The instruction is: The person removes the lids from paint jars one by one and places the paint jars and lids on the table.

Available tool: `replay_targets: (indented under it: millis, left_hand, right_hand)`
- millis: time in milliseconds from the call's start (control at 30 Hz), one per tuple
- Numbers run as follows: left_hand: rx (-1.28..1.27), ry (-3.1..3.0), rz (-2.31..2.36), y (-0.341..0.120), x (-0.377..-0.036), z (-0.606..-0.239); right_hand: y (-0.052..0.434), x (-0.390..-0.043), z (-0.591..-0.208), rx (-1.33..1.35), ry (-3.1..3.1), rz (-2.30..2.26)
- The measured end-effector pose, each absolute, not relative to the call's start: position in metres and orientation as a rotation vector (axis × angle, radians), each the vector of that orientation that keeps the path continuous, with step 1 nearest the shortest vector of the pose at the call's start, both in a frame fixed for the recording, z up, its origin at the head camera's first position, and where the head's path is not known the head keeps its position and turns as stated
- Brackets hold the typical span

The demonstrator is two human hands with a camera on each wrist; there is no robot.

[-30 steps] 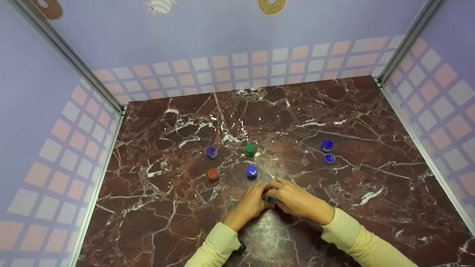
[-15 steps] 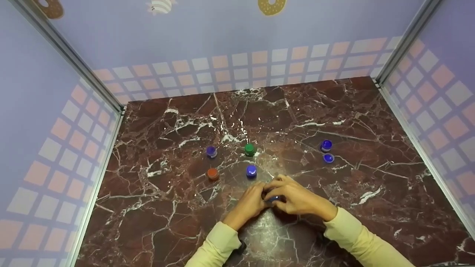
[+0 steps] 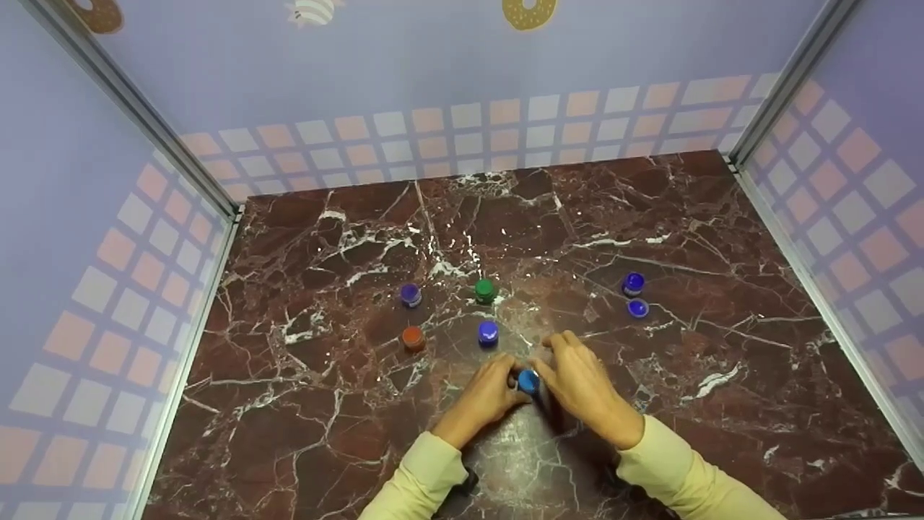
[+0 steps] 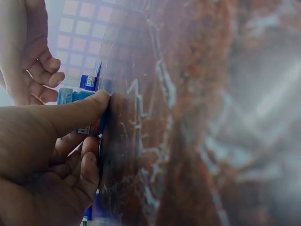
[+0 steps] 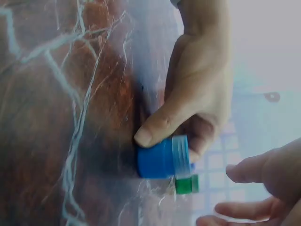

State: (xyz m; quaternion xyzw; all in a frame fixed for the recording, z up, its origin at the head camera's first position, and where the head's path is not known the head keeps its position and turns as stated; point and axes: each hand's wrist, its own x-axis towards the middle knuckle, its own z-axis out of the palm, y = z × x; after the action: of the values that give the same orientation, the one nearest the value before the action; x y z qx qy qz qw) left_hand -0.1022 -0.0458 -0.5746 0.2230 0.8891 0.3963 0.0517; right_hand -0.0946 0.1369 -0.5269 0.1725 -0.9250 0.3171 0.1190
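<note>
Fingers of the left hand [image 3: 485, 393] pinch a blue cylindrical plastic jar [image 3: 528, 381].
Right hand [image 3: 582, 379], fingers spread, at three o'clock; small label [image 4: 84, 130] unreadable.

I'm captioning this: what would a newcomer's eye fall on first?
Probably the bright blue jar at the near half of the marbled tabletop, gripped by the left hand, with the right hand beside it. Beyond stand a violet-blue jar, an orange jar, a green jar and a purple jar. To the right, a dark blue jar stands behind a lid-like blue disc.
</note>
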Motion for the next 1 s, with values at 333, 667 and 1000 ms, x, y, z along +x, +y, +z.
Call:
replay_targets:
  millis: [333,667,1000]
  left_hand:
    - [0.74,2.784,1.131,-0.046,-0.1,-0.577]
    - [0.78,2.868,1.108,-0.043,-0.097,-0.576]
    - [0.764,2.883,1.114,-0.04,-0.095,-0.571]
  right_hand:
    - [0.111,-0.077,-0.527,0.59,-2.775,0.644]
    - [0.104,-0.075,-0.535,0.62,-2.773,0.562]
    - [0.117,-0.084,-0.535,0.865,-2.745,0.684]
